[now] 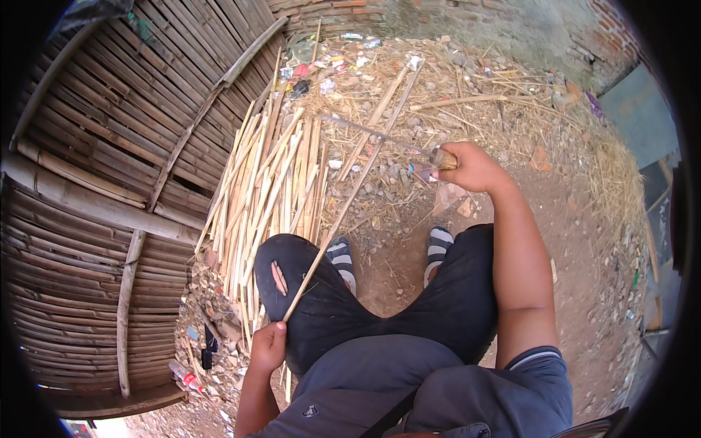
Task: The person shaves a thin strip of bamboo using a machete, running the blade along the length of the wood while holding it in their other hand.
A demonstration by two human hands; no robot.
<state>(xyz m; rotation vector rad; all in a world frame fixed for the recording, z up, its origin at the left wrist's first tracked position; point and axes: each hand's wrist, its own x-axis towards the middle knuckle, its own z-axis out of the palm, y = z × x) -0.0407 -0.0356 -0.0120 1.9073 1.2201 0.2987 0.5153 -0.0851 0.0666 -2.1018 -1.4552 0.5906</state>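
I sit with knees apart on dirt ground. My left hand, low beside my left knee, grips the near end of a long thin bamboo strip that slants up and away to the right. My right hand, raised beyond my right knee, is closed on the wooden handle of a long knife. Its thin grey blade points left and meets the strip near its far part. My feet wear striped sandals.
A pile of split bamboo strips lies on the ground to my left front. A woven bamboo wall stands at the left. Straw, stones and litter cover the ground ahead; a plastic bottle lies lower left.
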